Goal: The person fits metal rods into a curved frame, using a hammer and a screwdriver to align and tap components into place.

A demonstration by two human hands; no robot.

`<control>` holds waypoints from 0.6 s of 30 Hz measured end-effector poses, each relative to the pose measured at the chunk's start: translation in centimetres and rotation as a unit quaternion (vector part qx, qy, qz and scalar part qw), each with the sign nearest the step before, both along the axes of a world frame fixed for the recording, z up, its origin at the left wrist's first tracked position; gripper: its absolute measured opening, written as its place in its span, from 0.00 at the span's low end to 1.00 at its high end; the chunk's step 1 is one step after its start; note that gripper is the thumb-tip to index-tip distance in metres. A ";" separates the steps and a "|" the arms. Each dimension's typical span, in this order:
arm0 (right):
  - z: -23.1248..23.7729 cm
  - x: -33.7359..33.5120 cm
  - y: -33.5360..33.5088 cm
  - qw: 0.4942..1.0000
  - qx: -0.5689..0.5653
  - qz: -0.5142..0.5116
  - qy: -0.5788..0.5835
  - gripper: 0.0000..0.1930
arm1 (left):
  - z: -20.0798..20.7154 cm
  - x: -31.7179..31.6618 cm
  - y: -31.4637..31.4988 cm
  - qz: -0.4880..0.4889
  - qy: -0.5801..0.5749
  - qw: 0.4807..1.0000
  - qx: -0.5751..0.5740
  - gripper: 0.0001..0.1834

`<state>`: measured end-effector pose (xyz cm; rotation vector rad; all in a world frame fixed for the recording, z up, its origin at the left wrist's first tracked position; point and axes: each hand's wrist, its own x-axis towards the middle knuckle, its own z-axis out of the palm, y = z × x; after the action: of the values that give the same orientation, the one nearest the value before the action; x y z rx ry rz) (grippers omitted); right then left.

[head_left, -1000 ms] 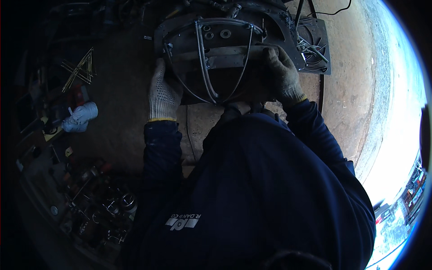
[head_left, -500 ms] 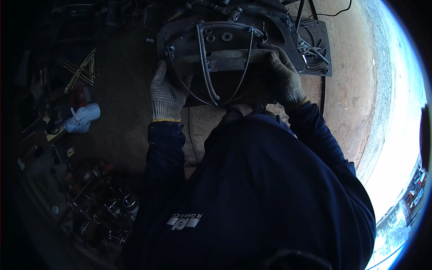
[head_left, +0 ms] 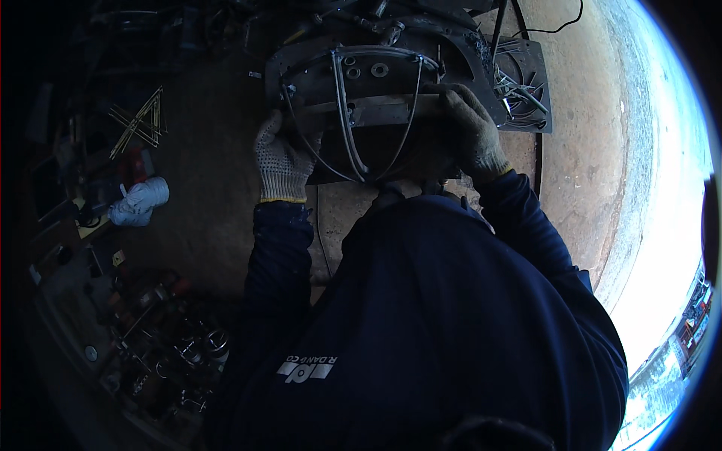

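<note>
Both my hands wear knit work gloves with dotted palms. My left hand (head_left: 287,159) is closed at the left end of a dark, flat metal bar (head_left: 391,113). Around the bar's right end my right hand (head_left: 475,134) is closed, fingers over the top edge. The bar spans level between them, close in front of my body. A frame of bent metal rods (head_left: 340,90) stands across the bar, its curved rods meeting low in the middle. Whether frame and bar are joined I cannot tell. Beyond lies a dark metal plate (head_left: 308,69) with metal rings (head_left: 379,70) on it.
A small metal table (head_left: 538,86) with loose rods (head_left: 519,94) stands at the right. At the left, thin brass-coloured rods (head_left: 139,124) lie above a pale wrapped bundle (head_left: 141,201). Tools and metal parts (head_left: 188,346) crowd the lower left. A black cable (head_left: 558,28) runs top right.
The bar has tilted, so its face looks narrower. My left hand has shifted slightly right. The whole view has dropped a little. Both hands keep their hold.
</note>
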<state>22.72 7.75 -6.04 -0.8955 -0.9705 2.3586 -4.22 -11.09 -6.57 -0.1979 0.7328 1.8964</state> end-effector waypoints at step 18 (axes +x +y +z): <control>0.2 -0.6 -0.2 0.996 -0.020 -0.034 -0.081 0.27 | 1.9 0.3 1.5 0.002 0.100 0.984 -0.145 0.21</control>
<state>22.14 7.59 -5.88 -1.1318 -0.9417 2.2824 -3.95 -9.56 -4.68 -0.1923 1.1483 1.8247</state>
